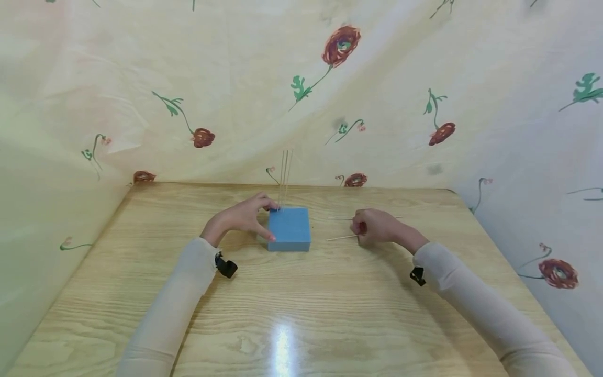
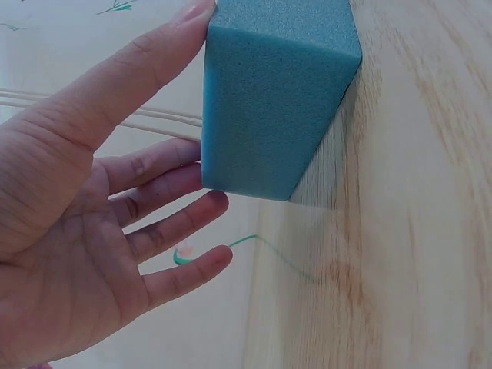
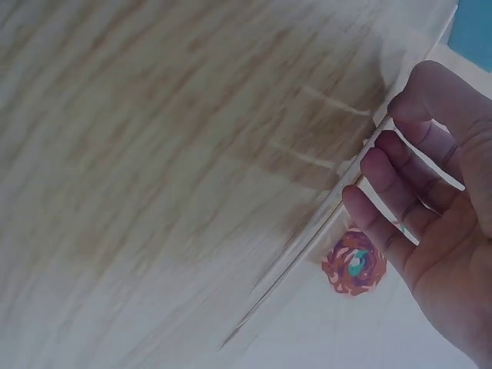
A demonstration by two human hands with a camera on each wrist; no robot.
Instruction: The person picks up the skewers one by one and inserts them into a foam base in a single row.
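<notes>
A blue foam block [image 1: 289, 226] sits on the table. Three thin wooden sticks [image 1: 286, 178] stand upright at its back left part, tilted slightly. My left hand [image 1: 242, 214] is at the block's left side, thumb at the front corner and fingertips at the back. In the left wrist view its fingers [image 2: 165, 238] are spread and fairly straight, the lower two free of the block [image 2: 269, 115]. To the right, my right hand [image 1: 374, 228] pinches a thin stick [image 1: 341, 238] that points left toward the block. In the right wrist view, its fingertips reach down beside more sticks [image 3: 284, 273].
Several thin sticks [image 1: 336, 218] lie on the wooden table [image 1: 292, 293], partly behind the right hand. A flower-printed cloth [image 1: 235, 104] hangs behind the table and along both sides. Dark wrist straps [image 1: 227, 266] show at both cuffs.
</notes>
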